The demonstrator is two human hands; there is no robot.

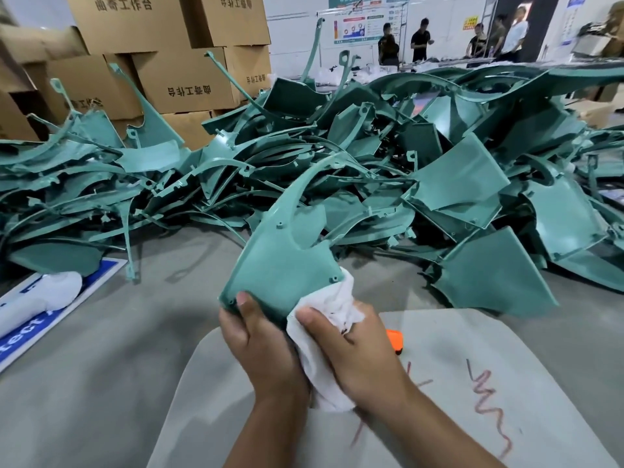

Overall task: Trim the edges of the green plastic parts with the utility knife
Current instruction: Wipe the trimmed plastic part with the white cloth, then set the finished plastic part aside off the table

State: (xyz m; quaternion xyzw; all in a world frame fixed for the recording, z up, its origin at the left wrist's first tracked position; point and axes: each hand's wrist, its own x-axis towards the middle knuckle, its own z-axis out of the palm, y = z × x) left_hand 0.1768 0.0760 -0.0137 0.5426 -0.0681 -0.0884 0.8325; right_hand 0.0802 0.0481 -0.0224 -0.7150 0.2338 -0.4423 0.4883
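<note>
At near edge of worktop [101, 349], left hand [260, 346] grips green part [283, 265]; right hand [354, 349] clutches white cloth [324, 312], orange knife [395, 341] half-hidden behind it. Trimming not yet begun, I judge; next needs blade to edge.

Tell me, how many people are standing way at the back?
5, all at the far table: two in black left, three by the dark doorway; more may be hidden.

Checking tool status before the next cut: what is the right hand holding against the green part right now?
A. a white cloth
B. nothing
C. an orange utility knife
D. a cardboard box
A: the right hand grips a white cloth at the edge of the green part, which the left hand holds; something orange lies behind it.
</note>
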